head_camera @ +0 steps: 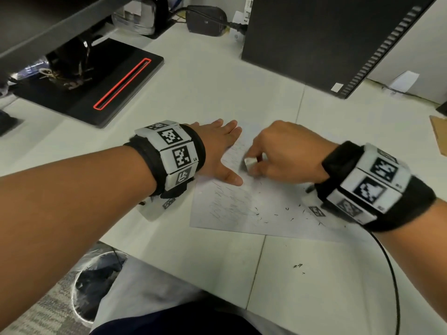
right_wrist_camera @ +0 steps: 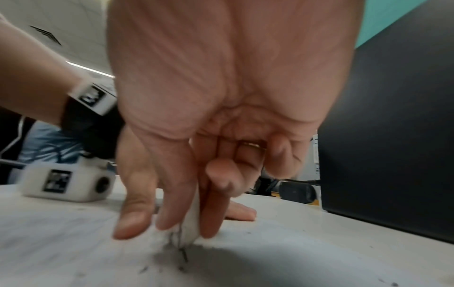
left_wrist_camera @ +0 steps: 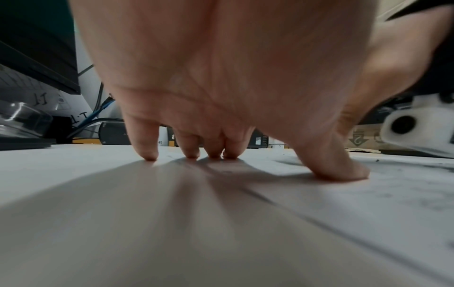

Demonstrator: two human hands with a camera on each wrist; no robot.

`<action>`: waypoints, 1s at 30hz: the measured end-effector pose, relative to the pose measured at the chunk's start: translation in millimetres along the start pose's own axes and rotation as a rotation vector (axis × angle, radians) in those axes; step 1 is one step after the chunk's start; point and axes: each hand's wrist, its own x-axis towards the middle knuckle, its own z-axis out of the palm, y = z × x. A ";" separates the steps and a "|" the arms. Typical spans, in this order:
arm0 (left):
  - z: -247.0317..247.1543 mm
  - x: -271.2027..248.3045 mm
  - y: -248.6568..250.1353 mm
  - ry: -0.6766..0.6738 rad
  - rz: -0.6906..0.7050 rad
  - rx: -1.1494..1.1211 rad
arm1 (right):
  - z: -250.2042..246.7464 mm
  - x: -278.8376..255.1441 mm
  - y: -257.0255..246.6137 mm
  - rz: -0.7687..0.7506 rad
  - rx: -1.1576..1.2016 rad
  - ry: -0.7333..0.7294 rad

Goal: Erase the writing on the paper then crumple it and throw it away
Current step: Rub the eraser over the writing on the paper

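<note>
A white sheet of paper (head_camera: 244, 209) with faint pencil scribbles lies flat on the white desk (head_camera: 217, 81). My left hand (head_camera: 219, 151) lies flat, fingers straight, and presses on the paper's left part; its fingertips (left_wrist_camera: 150, 155) touch the surface. My right hand (head_camera: 273, 153) pinches a small white eraser (head_camera: 250, 163) between thumb and fingers and holds it down on the paper. In the right wrist view the eraser (right_wrist_camera: 190, 231) meets the sheet among dark crumbs. Black eraser crumbs (head_camera: 278, 213) are scattered over the paper's lower right.
A black monitor base (head_camera: 96, 88) with a red slot sits at the back left. A black computer tower (head_camera: 326, 42) stands at the back right, a power brick (head_camera: 205, 20) behind. A waste bin (head_camera: 96, 286) stands on the floor below the desk edge, left of my lap.
</note>
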 end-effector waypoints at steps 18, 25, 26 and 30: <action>0.4 -0.1 0.9 0.014 -0.003 0.000 | 0.9 -12.4 -5.8 -0.006 0.058 -0.046; -0.3 -0.9 2.4 0.013 0.000 0.006 | -15.6 13.3 4.5 0.052 0.134 -0.024; -0.7 -1.2 2.3 0.013 -0.002 0.003 | -19.6 25.8 10.2 0.104 0.141 0.022; -1.4 -1.6 2.5 0.008 -0.006 -0.007 | -26.6 49.8 18.3 0.186 0.103 0.119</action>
